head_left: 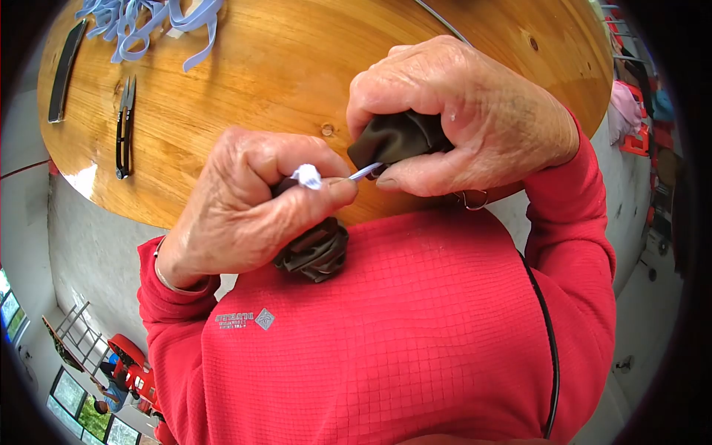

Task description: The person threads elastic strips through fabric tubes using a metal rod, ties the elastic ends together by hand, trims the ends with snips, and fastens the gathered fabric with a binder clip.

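My left hand [252, 200] is closed, thumb and index finger pinching a pale blue elastic band [363, 172]. The bunched white end [307, 176] of the band sticks up above my left thumb. Dark olive satin fabric [399, 137] is gripped in my closed right hand [463, 111], and the elastic runs out of its opening towards my left hand. Another gathered part of dark satin fabric [315, 251] hangs below my left hand, against the red top. Whether the two fabric parts are joined is hidden by my fingers.
On the wooden table [267, 89] lie black-handled thread snips [124, 133], a flat black strip [68, 70] and a heap of light blue elastic strips [141, 22]. Red stools [137, 378] and a person [113, 393] are at the lower left, away from the table.
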Available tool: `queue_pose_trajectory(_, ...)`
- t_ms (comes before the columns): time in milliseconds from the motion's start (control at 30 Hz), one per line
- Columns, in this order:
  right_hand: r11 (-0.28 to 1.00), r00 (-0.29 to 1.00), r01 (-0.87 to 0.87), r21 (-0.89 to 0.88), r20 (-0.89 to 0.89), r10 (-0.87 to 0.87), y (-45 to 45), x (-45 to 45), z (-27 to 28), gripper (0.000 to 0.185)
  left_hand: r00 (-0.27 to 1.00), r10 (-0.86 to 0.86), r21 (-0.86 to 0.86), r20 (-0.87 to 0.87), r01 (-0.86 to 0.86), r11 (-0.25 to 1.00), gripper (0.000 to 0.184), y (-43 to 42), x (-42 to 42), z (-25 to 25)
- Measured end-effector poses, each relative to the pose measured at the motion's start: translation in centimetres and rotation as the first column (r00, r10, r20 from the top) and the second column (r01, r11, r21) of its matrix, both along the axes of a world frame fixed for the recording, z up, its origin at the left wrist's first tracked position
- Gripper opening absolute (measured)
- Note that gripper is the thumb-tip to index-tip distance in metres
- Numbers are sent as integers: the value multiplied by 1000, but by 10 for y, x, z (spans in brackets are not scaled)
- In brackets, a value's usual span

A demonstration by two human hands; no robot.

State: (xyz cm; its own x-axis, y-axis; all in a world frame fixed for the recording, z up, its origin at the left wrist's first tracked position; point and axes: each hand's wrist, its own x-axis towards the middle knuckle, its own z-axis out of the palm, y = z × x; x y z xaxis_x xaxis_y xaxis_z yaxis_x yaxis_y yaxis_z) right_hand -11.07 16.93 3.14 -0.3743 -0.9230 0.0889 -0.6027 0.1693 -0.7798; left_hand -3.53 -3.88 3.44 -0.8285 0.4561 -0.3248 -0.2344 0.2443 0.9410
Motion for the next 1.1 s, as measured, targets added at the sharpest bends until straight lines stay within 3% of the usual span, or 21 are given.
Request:
queue_pose_trajectory(33, 1000, 1000, 2, 9, -4, -2, 1, -1, 1, 29, 997, 18, 20, 75, -19, 1000, 8, -1, 0, 0)
queue_pose_trajectory(467, 994, 994, 13, 110, -109, 0, 13, -11, 8, 33, 984, -9, 222, 180, -32, 975, 11, -33, 7, -13)
queue_pose_trajectory(633, 988, 988, 37, 153, -153, -13, 23, -16, 9, 33, 975, 11, 205, 220, -57, 977, 12, -42, 9, -10)
queue_pose_trajectory(733, 948, 960, 174, 265, -262, -102, 34, -15, 16, 33, 974, 50, 185, 220, -92, 978, 13, -50, 12, -8)
queue_pose_trajectory(833, 929, 963, 175, 326, -254, -92, 41, -19, 20, 32, 974, 60, 181, 218, -101, 978, 14, -56, 13, -9)
queue_pose_trajectory(933, 970, 956, 193, 147, -250, -153, 36, -19, 11, 35, 972, 98, 158, 212, -133, 978, 14, -52, 14, -10)
queue_pose_trajectory(1000, 978, 932, -85, 189, -332, 145, 20, -29, 21, 35, 969, 150, 106, 198, -173, 979, 13, -41, 12, -7)
queue_pose_trajectory(1067, 987, 873, -154, 37, -463, 153, 5, -32, 17, 34, 970, 176, 64, 166, -189, 980, 13, -27, 10, -8)
queue_pose_trajectory(1100, 983, 849, -104, -153, -529, 7, 0, -28, 2, 33, 971, 188, 42, 148, -196, 980, 12, -21, 9, -9)
